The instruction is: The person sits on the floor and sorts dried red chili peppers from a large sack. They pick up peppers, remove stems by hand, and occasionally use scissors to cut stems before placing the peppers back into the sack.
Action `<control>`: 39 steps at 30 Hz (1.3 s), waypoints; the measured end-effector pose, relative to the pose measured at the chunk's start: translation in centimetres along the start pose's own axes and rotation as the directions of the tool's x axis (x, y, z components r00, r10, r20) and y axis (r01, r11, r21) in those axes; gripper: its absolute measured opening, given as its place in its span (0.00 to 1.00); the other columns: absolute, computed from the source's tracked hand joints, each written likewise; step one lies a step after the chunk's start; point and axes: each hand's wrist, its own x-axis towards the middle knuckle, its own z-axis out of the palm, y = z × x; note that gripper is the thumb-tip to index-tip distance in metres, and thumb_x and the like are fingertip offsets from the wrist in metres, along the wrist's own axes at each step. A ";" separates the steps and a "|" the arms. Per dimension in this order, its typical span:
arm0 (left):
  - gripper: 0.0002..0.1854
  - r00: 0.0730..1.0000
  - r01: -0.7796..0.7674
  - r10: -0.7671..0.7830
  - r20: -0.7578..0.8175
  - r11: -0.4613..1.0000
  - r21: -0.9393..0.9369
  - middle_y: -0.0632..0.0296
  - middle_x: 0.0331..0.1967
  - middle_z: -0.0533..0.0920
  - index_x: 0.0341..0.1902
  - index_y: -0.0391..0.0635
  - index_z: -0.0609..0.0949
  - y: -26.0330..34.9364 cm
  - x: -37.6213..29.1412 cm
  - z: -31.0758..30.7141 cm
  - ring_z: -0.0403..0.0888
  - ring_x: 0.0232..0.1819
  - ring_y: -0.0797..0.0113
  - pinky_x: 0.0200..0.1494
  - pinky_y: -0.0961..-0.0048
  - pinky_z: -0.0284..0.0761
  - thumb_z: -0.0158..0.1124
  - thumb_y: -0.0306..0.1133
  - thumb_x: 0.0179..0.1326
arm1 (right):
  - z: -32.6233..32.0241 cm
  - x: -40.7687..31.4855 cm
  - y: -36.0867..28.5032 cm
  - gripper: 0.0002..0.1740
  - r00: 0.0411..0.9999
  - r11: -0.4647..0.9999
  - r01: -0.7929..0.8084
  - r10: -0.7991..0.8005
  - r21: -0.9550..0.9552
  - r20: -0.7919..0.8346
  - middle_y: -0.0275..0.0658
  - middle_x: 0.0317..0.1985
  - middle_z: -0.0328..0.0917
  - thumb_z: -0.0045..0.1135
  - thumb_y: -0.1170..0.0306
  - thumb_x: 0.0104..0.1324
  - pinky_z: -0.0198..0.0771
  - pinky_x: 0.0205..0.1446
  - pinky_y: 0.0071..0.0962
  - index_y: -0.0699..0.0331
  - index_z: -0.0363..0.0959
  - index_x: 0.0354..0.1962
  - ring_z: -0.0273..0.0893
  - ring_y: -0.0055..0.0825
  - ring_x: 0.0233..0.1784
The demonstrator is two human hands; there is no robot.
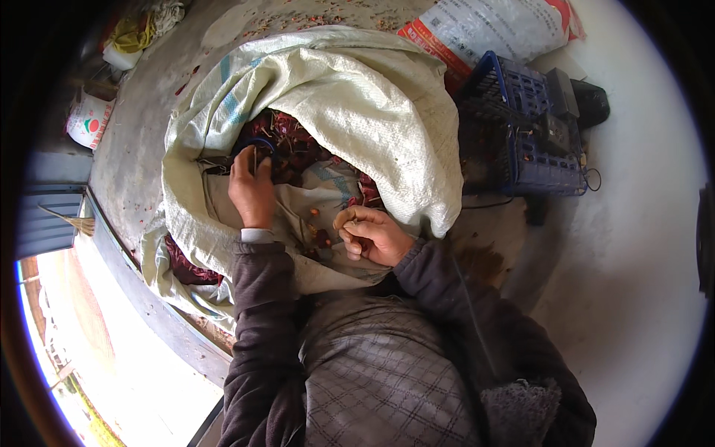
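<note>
A big white woven plastic sack (385,106) with blue stripes lies before me, its mouth folded open. Dried red chili peppers (287,131) show inside, with pale stems among them. At the left of the opening is my left hand (252,187), fingers bent downward beside a blue curved rim (262,144). Something thin shows near those fingertips, but whether they grip it is unclear. My right hand (371,234) hovers at the near side of the sack with fingers curled and thumb against the forefinger. Anything small inside it is hidden. Loose red and orange bits (319,237) lie on the sack cloth below.
On the right stands a blue plastic crate (544,162) with dark boxes and a cable. A printed white and red bag (491,28) lies behind it. More chilies (190,265) fill a sack opening at left. A white bucket (90,120) and a broom (81,223) are farther left.
</note>
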 end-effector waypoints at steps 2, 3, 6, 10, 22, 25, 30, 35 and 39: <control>0.16 0.940 -0.325 0.291 0.178 0.922 0.210 0.57 0.41 0.87 0.51 0.44 0.84 -0.1 -0.3 0.7 0.83 0.41 0.59 0.46 0.62 0.78 0.70 0.28 0.58 | 0.0 0.1 0.0 0.09 1.000 1.000 -0.009 0.009 -0.018 -0.002 0.33 0.35 0.71 0.50 0.75 0.74 0.70 0.37 0.26 0.66 0.74 0.48 0.69 0.20 0.32; 0.16 0.875 -0.473 0.404 0.265 0.832 0.291 0.57 0.41 0.86 0.50 0.45 0.85 -0.1 -0.5 1.2 0.82 0.41 0.56 0.47 0.59 0.77 0.71 0.28 0.56 | 0.0 0.1 0.0 0.09 1.000 0.999 -0.016 0.016 -0.031 -0.001 0.33 0.35 0.71 0.50 0.76 0.74 0.69 0.38 0.27 0.66 0.74 0.49 0.68 0.20 0.32; 0.09 0.847 -0.490 0.310 0.432 0.770 0.408 0.61 0.35 0.85 0.41 0.53 0.87 -0.3 -1.2 3.3 0.81 0.40 0.52 0.43 0.53 0.74 0.69 0.34 0.56 | 0.0 0.0 0.0 0.08 1.000 0.998 0.000 0.001 -0.062 0.013 0.32 0.35 0.71 0.50 0.76 0.73 0.69 0.38 0.27 0.66 0.74 0.48 0.69 0.20 0.33; 0.06 0.867 -0.442 0.268 0.420 0.802 0.401 0.62 0.32 0.84 0.38 0.54 0.88 -0.5 -1.5 4.1 0.81 0.41 0.51 0.42 0.53 0.74 0.67 0.35 0.58 | -0.1 -0.3 0.1 0.08 1.000 0.998 0.000 0.001 -0.059 0.018 0.33 0.36 0.71 0.51 0.77 0.73 0.70 0.40 0.28 0.66 0.75 0.47 0.70 0.21 0.35; 0.10 0.795 0.606 -0.323 0.513 0.419 -0.676 0.60 0.43 0.85 0.55 0.40 0.80 0.5 -3.6 -3.6 0.81 0.38 0.71 0.43 0.73 0.78 0.59 0.28 0.73 | -0.3 0.1 0.1 0.10 0.998 0.990 -0.011 0.003 -0.138 -0.062 0.39 0.39 0.80 0.46 0.80 0.71 0.79 0.44 0.25 0.68 0.77 0.43 0.80 0.24 0.38; 0.13 0.746 0.656 -0.229 0.625 0.089 -0.750 0.57 0.47 0.83 0.58 0.41 0.78 0.6 -4.3 -4.7 0.81 0.43 0.67 0.49 0.68 0.81 0.56 0.28 0.74 | 0.0 0.1 0.1 0.10 0.995 0.984 -0.046 0.029 -0.171 -0.096 0.40 0.40 0.80 0.46 0.80 0.70 0.80 0.45 0.26 0.68 0.77 0.42 0.80 0.24 0.39; 0.19 0.767 0.590 -0.210 0.607 -0.144 -0.795 0.56 0.49 0.83 0.64 0.41 0.75 1.3 -5.6 -5.5 0.82 0.51 0.61 0.53 0.60 0.84 0.58 0.32 0.73 | 0.0 0.1 0.2 0.09 0.999 0.988 0.003 -0.011 -0.154 -0.049 0.41 0.41 0.79 0.47 0.81 0.69 0.80 0.46 0.26 0.68 0.77 0.41 0.81 0.25 0.40; 0.15 0.801 0.541 -0.105 0.589 -0.293 -0.788 0.57 0.49 0.81 0.59 0.40 0.79 1.6 -4.5 -5.3 0.79 0.48 0.66 0.44 0.73 0.80 0.60 0.32 0.73 | -0.6 0.1 0.2 0.09 1.000 0.995 0.016 -0.017 -0.100 -0.004 0.41 0.41 0.79 0.48 0.81 0.69 0.80 0.46 0.28 0.69 0.77 0.41 0.80 0.27 0.40; 0.09 0.708 0.704 -0.229 0.668 0.153 -0.693 0.61 0.40 0.82 0.48 0.39 0.83 1.0 -1.2 -4.0 0.73 0.32 0.71 0.32 0.82 0.71 0.63 0.32 0.70 | -0.9 0.0 0.2 0.09 1.000 0.995 0.007 -0.007 -0.102 0.006 0.42 0.44 0.78 0.48 0.83 0.69 0.79 0.45 0.31 0.69 0.76 0.42 0.79 0.28 0.40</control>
